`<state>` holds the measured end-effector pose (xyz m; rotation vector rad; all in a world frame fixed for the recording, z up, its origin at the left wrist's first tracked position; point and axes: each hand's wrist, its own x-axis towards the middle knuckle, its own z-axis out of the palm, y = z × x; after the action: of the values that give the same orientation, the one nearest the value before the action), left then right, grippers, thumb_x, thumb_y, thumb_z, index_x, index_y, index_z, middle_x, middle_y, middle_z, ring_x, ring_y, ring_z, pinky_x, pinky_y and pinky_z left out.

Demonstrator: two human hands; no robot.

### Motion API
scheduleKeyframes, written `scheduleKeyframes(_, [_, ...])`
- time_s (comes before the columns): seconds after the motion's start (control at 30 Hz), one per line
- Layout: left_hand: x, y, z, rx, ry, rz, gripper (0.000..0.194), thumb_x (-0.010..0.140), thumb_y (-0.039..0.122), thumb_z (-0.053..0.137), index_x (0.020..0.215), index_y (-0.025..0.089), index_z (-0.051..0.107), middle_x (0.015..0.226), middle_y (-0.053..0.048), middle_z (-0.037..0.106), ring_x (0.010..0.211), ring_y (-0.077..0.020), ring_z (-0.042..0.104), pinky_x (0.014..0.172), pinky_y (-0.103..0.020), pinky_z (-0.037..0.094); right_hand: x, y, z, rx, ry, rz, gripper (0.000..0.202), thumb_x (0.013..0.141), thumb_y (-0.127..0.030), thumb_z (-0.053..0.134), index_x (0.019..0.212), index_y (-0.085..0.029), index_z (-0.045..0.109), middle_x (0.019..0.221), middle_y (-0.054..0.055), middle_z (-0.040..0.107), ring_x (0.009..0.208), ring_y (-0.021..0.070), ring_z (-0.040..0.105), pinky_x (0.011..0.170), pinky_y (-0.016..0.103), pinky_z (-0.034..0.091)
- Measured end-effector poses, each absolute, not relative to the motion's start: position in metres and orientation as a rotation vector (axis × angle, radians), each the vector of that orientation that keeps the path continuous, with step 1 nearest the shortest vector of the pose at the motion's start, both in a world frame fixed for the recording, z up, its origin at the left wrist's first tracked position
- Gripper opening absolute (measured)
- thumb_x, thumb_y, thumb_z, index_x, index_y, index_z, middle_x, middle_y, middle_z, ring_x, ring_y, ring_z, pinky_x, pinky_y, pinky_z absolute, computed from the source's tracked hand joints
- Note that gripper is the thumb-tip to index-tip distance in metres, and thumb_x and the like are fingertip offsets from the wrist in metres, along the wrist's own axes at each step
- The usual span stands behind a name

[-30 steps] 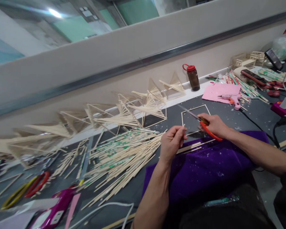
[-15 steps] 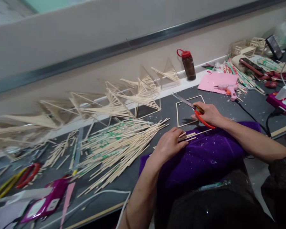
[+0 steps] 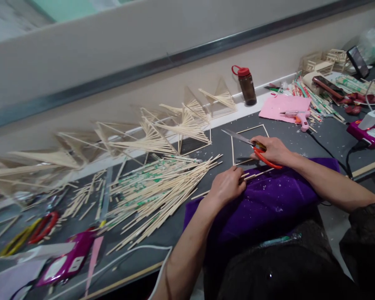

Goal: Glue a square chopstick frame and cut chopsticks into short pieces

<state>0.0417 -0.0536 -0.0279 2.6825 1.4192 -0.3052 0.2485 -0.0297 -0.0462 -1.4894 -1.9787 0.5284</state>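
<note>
My right hand (image 3: 273, 151) is closed round the handles of a pair of scissors (image 3: 262, 157), whose blades point left over a thin square stick frame (image 3: 233, 150) lying on the dark table. My left hand (image 3: 228, 183) is closed on several thin wooden sticks (image 3: 248, 176); their ends stick out to the right of its fingers, and one longer stick reaches under the scissor handles. Both hands are over a purple cloth (image 3: 268, 204) with small white scraps on it. Left of my left hand lies a loose pile of wooden sticks (image 3: 162, 200), some in green-printed wrappers.
Stick models (image 3: 156, 137) line the wall side. A brown bottle (image 3: 246, 87) with a red lid stands behind. To the right are a pink glue gun (image 3: 300, 116) and a magenta power strip (image 3: 367, 133); another magenta power strip (image 3: 68, 258) and red-handled scissors (image 3: 45, 227) lie left.
My left hand has curled more over the sticks, covering more of them. The scissors in my right hand have tilted slightly, their tips shifting left and lower.
</note>
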Motion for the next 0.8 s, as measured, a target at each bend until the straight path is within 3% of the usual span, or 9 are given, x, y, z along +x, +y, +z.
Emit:
scheduleKeyframes(0.27, [0.036,-0.05,-0.03,2.691,1.333,-0.306,0.026,0.086,0.025,0.046,0.102,0.019,0.066,0.102,-0.009,0.069,0.091,-0.0237,0.066,0.075,-0.031,0.046,0.246,-0.041,-0.043,-1.369,-2.339,0.511,0.03,0.083,-0.027,0.058,0.113,-0.024,0.061,0.098,0.003,0.07,0.08,0.0163,0.06,0.066,0.025,0.036])
scheduleKeyframes(0.37, [0.035,-0.052,-0.033,2.671,1.368,-0.303,0.028,0.087,0.027,0.046,0.103,0.02,0.067,0.101,-0.01,0.071,0.093,-0.0261,0.066,0.074,-0.032,0.047,0.241,-0.05,-0.042,-1.281,-2.468,0.539,0.027,0.085,-0.03,0.056,0.111,-0.024,0.062,0.096,0.004,0.071,0.079,0.0173,0.06,0.063,0.025,0.034])
scheduleKeyframes(0.8, [0.029,-0.054,-0.039,2.702,1.44,-0.116,0.031,0.091,0.03,0.044,0.108,0.017,0.067,0.106,-0.015,0.07,0.096,-0.0268,0.066,0.078,-0.034,0.048,0.251,-0.062,-0.036,-1.39,-2.461,0.591,0.036,0.084,-0.025,0.056,0.119,-0.023,0.06,0.097,0.006,0.073,0.081,0.0196,0.066,0.07,0.027,0.042])
